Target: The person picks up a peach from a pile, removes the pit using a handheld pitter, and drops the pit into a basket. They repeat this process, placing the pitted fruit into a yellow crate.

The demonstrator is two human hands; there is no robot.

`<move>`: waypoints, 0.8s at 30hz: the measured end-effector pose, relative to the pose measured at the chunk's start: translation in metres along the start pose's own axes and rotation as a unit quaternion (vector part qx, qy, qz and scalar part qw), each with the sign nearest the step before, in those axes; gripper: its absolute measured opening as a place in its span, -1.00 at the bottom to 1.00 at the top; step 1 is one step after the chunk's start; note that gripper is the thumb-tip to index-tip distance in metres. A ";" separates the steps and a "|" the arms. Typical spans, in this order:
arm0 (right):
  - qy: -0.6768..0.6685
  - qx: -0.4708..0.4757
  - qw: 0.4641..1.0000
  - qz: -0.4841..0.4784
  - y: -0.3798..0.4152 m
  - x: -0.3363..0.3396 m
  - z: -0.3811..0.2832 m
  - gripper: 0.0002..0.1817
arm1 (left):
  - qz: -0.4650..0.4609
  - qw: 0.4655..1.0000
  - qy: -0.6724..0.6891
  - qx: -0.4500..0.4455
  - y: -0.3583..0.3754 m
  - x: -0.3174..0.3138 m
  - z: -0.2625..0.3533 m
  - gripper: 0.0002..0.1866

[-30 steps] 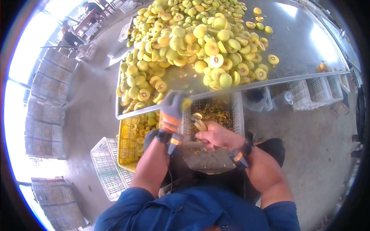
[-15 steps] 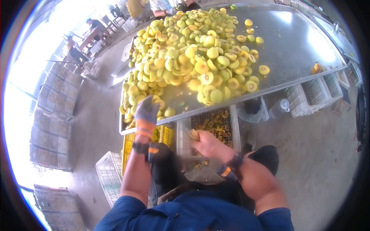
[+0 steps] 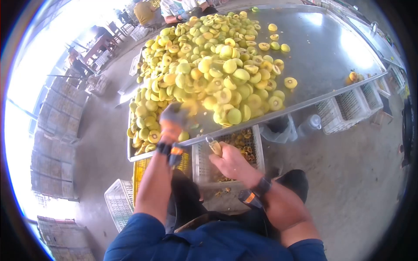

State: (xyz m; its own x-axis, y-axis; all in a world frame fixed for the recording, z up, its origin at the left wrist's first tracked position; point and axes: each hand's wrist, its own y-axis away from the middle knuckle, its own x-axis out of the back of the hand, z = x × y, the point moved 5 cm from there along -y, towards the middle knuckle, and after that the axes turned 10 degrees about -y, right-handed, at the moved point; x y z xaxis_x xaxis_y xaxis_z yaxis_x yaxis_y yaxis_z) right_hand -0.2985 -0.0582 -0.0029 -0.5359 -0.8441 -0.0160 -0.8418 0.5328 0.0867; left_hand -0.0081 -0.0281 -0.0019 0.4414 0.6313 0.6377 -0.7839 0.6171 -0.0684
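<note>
Over the near left part of the metal table, my left hand [image 3: 173,118] wears a grey glove with an orange cuff. It is blurred, and its fingers close on a smeared yellow peach half [image 3: 190,107]. My bare right hand [image 3: 234,162] is wrapped around the wooden handle of a pitting tool [image 3: 214,146], whose small metal loop points up at the table's front edge. Just beyond both hands lies a large heap of halved yellow-green peaches [image 3: 235,74], several showing brown centres.
The metal table [image 3: 318,56] has a raised rim. Below it stand a white crate [image 3: 260,148] of brown pits and scraps, a yellow crate [image 3: 141,172], and a white crate [image 3: 117,195]. A clear jug [image 3: 310,125] is at right. A co-worker [image 3: 180,8] sits across.
My left hand has moved right and slightly up, away from the left pile, with a peach half at its fingers. My right hand has raised the pitting tool, its loop now showing.
</note>
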 end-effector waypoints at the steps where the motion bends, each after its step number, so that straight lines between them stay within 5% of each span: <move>1: 0.010 0.005 1.000 -0.003 0.002 -0.003 0.000 -0.63 | 0.026 0.998 -0.001 -0.058 0.022 0.030 -0.015 -0.64; 2: 0.016 0.004 1.000 -0.008 0.003 -0.006 0.002 -0.62 | 0.031 0.996 0.071 0.034 0.055 0.061 -0.020 -0.70; 4: 0.027 0.004 1.000 -0.013 0.004 -0.012 0.009 -0.62 | 0.076 0.988 0.104 0.079 0.096 0.115 -0.064 -0.76; 5: 0.030 0.004 0.999 -0.014 0.005 -0.015 0.011 -0.62 | 0.081 0.992 0.057 0.076 0.112 0.141 -0.089 -0.70; 6: 0.035 0.005 0.999 -0.016 0.005 -0.017 0.013 -0.63 | 0.088 0.988 -0.128 0.004 0.117 0.168 -0.127 -0.59; 10: 0.051 0.002 0.998 -0.029 0.006 -0.025 0.014 -0.64 | 0.155 0.946 -0.285 0.011 0.133 0.187 -0.142 -0.48; 11: 0.046 0.003 0.999 -0.027 0.005 -0.025 0.013 -0.64 | 0.154 0.974 -0.164 0.023 0.120 0.177 -0.147 -0.48; 13: 0.038 0.007 0.999 -0.024 0.005 -0.023 0.007 -0.64 | 0.085 0.996 0.000 0.030 0.092 0.135 -0.100 -0.51; 17: -0.004 0.017 0.999 0.047 0.006 -0.004 -0.013 -0.67 | -0.066 0.995 0.075 -0.006 0.043 0.021 0.044 -0.54; 19: -0.064 0.035 0.991 0.109 0.006 0.008 -0.027 -0.69 | -0.079 0.989 -0.079 -0.097 0.015 -0.025 0.111 -0.61; 20: -0.052 0.041 0.989 0.133 0.003 0.016 -0.026 -0.70 | -0.032 0.926 -0.228 -0.298 -0.004 -0.048 0.139 -0.59; 21: -0.040 0.046 0.986 0.158 0.000 0.026 -0.026 -0.70 | 0.018 0.800 -0.361 -0.479 -0.012 -0.076 0.159 -0.55; 22: -0.027 0.052 0.981 0.184 -0.003 0.036 -0.026 -0.70 | -0.089 0.932 -0.267 -0.226 -0.023 -0.086 0.183 -0.45; 24: -0.027 0.032 0.976 0.214 -0.006 0.044 -0.029 -0.69 | -0.141 0.909 -0.349 -0.177 -0.041 -0.120 0.194 -0.41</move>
State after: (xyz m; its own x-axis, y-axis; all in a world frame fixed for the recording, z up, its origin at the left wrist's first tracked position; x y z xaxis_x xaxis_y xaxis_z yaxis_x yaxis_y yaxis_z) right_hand -0.3148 -0.1002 0.0246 -0.8407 -0.5397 -0.0449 -0.5412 0.8402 0.0337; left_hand -0.1131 -0.2204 0.0729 0.1210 0.0498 0.9914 -0.4380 0.8989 0.0083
